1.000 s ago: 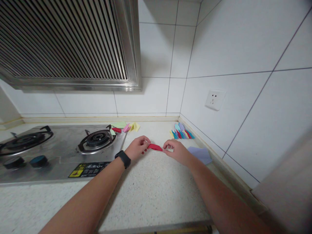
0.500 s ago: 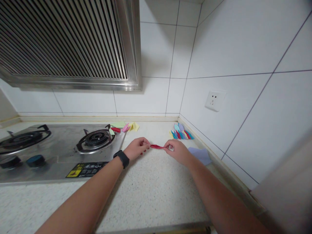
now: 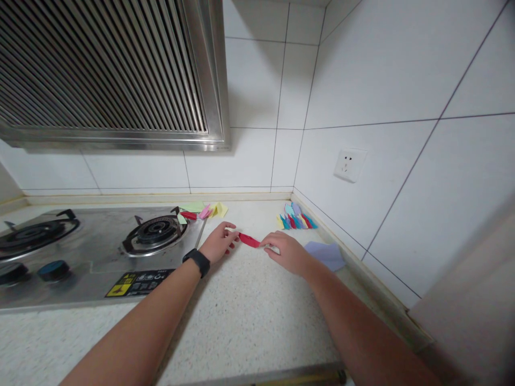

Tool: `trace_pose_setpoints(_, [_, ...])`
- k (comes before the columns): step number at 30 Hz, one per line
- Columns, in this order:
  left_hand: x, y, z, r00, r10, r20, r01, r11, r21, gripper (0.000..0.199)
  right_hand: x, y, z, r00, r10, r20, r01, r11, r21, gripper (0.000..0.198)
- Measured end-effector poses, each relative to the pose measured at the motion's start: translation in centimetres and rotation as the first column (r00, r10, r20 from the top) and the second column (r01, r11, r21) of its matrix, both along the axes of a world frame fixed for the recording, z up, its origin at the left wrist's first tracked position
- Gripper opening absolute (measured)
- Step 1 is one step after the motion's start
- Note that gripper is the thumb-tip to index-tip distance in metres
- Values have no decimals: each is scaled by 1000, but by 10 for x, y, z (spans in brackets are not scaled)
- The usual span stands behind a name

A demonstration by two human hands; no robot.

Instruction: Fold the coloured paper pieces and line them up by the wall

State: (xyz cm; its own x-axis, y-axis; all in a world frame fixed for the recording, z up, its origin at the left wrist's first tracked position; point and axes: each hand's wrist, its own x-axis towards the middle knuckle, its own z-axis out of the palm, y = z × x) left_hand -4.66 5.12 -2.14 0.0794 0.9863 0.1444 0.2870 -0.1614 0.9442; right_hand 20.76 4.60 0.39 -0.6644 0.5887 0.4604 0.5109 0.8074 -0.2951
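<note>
A narrow strip of folded red paper [image 3: 249,240] stretches between my two hands, just over the speckled countertop [image 3: 249,316]. My left hand [image 3: 219,242], with a black watch on its wrist, pinches the strip's left end. At the other end, the thumb and fingers of my right hand [image 3: 286,251] grip the paper. A sheet of lavender paper [image 3: 326,256] lies by my right wrist. Beyond my right hand sits a cluster of folded paper pieces [image 3: 298,219] in blue, red, yellow and purple.
Left of my hands is a steel gas stove [image 3: 96,268] with black burners. Loose green, pink, red and yellow papers [image 3: 218,209] lie at its back right corner. A range hood [image 3: 112,75] hangs above. The tiled right wall carries a socket [image 3: 349,165].
The red strip has turned, so its left end is now higher and a broader face shows. Both hands have shifted slightly left in view, along with the whole scene.
</note>
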Motion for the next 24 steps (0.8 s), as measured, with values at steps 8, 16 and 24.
trace_pose_setpoints(8, [-2, 0, -5, 993, -17, -117, 8, 997, -80, 40, -1, 3, -6, 889, -388, 243, 368, 921, 125, 52])
trace_pose_setpoints(16, [0, 0, -5, 943, -40, -329, 74, 993, 92, 25, -7, 20, -17, 746, -589, 312, 568, 807, 165, 49])
trace_pose_setpoints(24, [-2, 2, -6, 899, -55, -434, 119, 985, 122, 26, -8, 33, -23, 705, -624, 337, 615, 774, 149, 53])
